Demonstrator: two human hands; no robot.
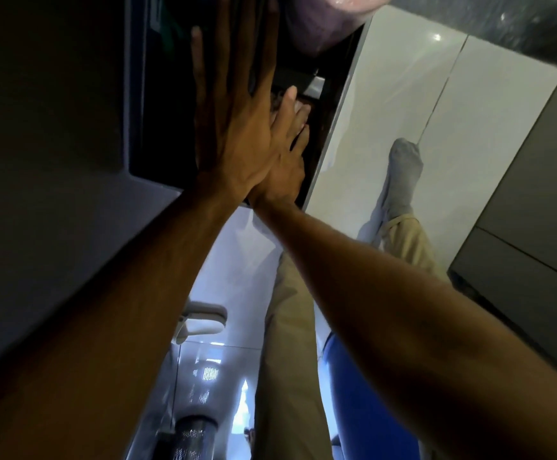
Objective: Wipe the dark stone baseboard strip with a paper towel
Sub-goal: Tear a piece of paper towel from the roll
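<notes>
The floor (400, 104) was of glossy white tiles, and the view was strongly tilted. A dark stone baseboard strip (328, 127) ran along the edge of the tiles, below a dark cabinet panel (55, 144). The left hand (237, 127) lay flat with the fingers spread wide against the dark surface. The right hand (287, 151) was partly behind it and pressed a crumpled paper towel (298, 109) onto the strip. A leg in beige trousers (406, 240) with a grey sock (403, 167) stretched over the tiles.

The left hand (237, 127) lies flat on the cabinet panel (71, 127), overlapping the right hand (285, 157) beside it.
</notes>
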